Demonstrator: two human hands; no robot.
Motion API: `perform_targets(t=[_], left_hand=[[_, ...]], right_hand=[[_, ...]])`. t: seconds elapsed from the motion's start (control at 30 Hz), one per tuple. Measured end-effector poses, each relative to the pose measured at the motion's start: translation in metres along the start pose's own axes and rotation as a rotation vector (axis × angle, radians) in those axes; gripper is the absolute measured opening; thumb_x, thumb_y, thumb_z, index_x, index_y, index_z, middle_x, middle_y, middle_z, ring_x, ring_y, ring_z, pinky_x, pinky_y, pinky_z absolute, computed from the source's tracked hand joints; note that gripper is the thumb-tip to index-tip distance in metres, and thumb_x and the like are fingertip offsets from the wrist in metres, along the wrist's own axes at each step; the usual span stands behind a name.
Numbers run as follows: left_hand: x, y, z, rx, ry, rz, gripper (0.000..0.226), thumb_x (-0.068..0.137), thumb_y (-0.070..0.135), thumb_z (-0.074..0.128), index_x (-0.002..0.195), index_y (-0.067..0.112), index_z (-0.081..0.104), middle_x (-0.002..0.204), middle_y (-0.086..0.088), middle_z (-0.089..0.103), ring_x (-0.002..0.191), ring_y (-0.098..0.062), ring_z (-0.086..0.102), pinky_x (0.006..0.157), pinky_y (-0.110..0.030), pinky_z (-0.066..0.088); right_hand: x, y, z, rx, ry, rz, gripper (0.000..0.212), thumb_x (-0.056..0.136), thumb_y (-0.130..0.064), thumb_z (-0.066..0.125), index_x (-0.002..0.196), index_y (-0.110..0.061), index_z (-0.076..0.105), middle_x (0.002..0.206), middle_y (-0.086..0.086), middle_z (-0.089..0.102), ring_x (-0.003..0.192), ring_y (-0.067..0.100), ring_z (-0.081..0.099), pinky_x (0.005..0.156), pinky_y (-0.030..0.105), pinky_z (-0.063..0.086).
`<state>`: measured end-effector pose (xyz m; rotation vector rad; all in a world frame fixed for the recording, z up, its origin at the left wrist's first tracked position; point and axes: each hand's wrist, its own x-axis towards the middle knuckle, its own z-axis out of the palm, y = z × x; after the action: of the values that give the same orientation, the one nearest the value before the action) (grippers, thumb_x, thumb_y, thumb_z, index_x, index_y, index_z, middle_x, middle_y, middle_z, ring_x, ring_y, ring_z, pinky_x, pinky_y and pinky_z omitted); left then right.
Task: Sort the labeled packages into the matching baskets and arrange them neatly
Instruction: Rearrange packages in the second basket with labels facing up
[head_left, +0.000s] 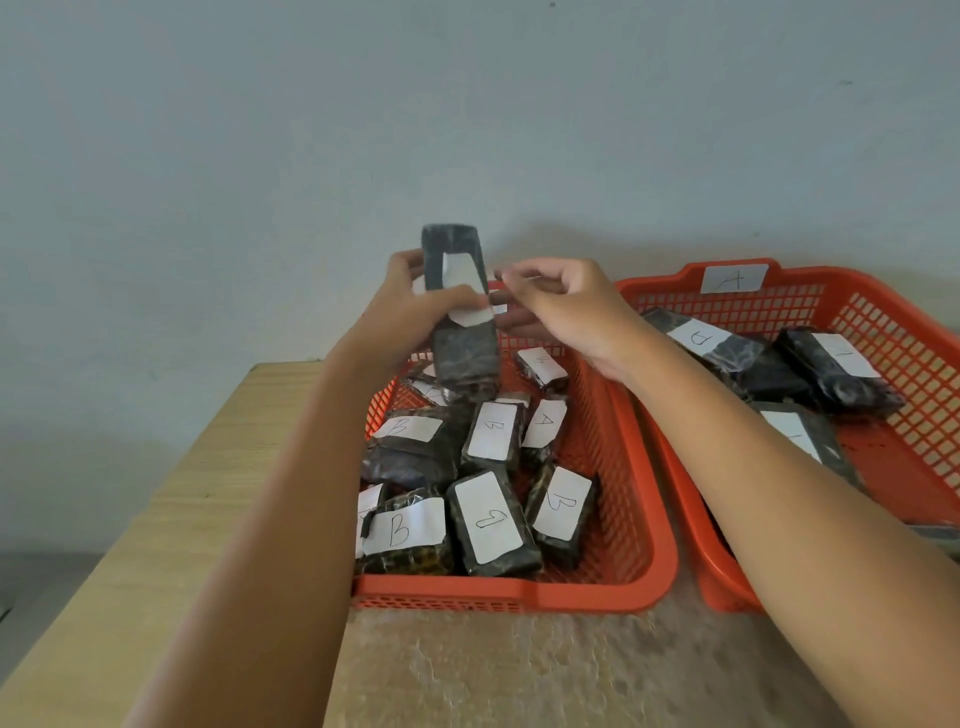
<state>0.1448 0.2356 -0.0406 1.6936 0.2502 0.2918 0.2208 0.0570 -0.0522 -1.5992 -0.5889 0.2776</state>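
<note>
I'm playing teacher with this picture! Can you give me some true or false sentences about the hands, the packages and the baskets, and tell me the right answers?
1. The left hand holds a dark package up above the baskets. True.
2. The right basket has a label with the letter B on its back rim. False: that label reads A.
3. The left basket holds several packages marked B. True.
4. Both baskets are blue. False: both are orange-red.
5. The right hand is flat on the table. False: it is raised beside the held package, fingers curled.
</note>
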Motion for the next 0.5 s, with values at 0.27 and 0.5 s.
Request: perform_targets(t=[0.27,0.5], left_hand=[[-0.003,0.003,-0.018,0.350,0.012,0.279,0.057,0.087,0.011,0.074,0.138,0.032,0.059,0.114,0.011,0.069,0.098,-0.015,0.071,0.074,-0.031,0.061],[-0.008,-0.018,0.004,0.998,-0.194,0.260,0.049,0.097,0.019,0.067,0.143,0.036,0.058,0.135,0.007,0.064,0.122,-0.018,0.057,0.096,-0.029,0.045]], right_hand=[[-0.003,0.011,0.000,-0.917,-0.211,-0.115,0.017,0.086,-0.035,0.077,0.100,-0.024,0.079,0.096,-0.011,0.075,0.080,0.000,0.065,0.074,0.016,0.051],[-0.009,0.006,-0.003,-1.039,-0.308,-0.093,0.009,0.075,-0.024,0.088,0.075,-0.024,0.079,0.069,-0.014,0.069,0.067,0.005,0.067,0.059,0.016,0.044]])
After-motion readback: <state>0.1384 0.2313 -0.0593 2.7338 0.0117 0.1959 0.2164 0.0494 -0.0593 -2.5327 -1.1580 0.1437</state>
